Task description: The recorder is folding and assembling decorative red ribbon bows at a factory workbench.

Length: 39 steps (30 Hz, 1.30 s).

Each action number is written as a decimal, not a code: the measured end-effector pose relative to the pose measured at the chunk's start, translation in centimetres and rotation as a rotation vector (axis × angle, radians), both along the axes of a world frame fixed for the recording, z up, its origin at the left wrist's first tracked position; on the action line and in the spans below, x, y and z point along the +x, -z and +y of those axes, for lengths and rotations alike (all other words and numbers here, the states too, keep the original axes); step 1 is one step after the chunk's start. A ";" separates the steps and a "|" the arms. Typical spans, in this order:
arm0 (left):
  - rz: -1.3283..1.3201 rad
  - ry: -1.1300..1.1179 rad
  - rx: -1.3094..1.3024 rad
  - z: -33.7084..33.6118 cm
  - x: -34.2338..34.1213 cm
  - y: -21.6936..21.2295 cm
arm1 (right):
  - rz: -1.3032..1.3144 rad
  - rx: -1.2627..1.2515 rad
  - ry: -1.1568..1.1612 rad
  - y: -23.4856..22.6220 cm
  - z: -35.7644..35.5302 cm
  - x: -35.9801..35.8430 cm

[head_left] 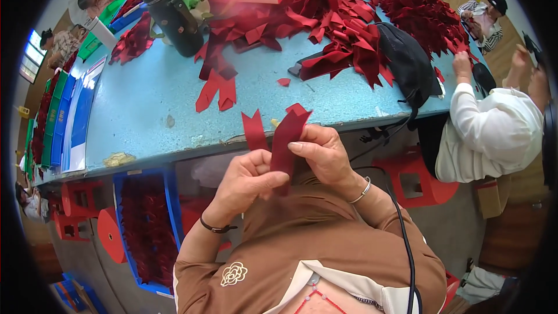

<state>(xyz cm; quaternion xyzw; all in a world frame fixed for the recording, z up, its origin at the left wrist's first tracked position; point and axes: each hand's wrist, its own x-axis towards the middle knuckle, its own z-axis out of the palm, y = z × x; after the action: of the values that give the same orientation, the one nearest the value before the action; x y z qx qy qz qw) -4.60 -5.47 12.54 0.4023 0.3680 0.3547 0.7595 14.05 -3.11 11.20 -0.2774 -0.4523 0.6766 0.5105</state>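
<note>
Both my hands hold a dark red ribbon strip (282, 145) in front of my body, just off the table's near edge. My left hand (250, 179) pinches its lower part with the thumb across the front. My right hand (321, 154) grips the upper part, thumb pressed on the face. A brighter red ribbon end (254, 129) with a notched tip sticks up behind my left fingers; whether it belongs to the same strip is hidden. On the table, the nearest ribbon pieces are red tails with notched ends (218, 90).
Heaps of red ribbon (331, 11) cover the far part of the blue table (145, 122). A dark flask (172, 17) and a black bag (405, 61) stand among them. Below left is a blue crate (174, 209) of ribbons. A person in white (488, 128) sits at right, near a red stool (415, 180).
</note>
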 end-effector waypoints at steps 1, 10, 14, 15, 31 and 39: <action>0.000 0.045 -0.033 0.1 -0.8 -0.1 | -0.038 -0.004 -0.010 0.2 0.5 -0.4; 0.173 -0.529 0.543 -8.4 -6.9 -5.5 | -0.056 -0.027 -0.194 -6.3 -9.0 -9.9; -0.144 -0.512 0.079 -11.2 -10.2 -6.8 | -0.211 -0.054 -0.137 -6.7 -9.8 -9.5; -0.239 -0.424 -0.062 -11.3 -12.3 -5.1 | -0.259 -0.052 -0.131 -6.7 -9.6 -9.4; 0.051 0.245 0.264 -17.3 -13.8 -4.9 | -0.685 0.210 -0.482 -10.3 -14.5 -10.3; -0.001 0.135 0.182 -18.3 -13.5 -6.7 | -0.593 0.165 -0.233 -6.4 -13.7 -11.8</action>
<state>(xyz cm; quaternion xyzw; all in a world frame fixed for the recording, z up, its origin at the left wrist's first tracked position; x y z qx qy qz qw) -18.13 -23.79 19.29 0.4934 0.3061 0.3350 0.7421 2.24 -16.84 17.57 -0.3667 -0.6632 0.5812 0.2965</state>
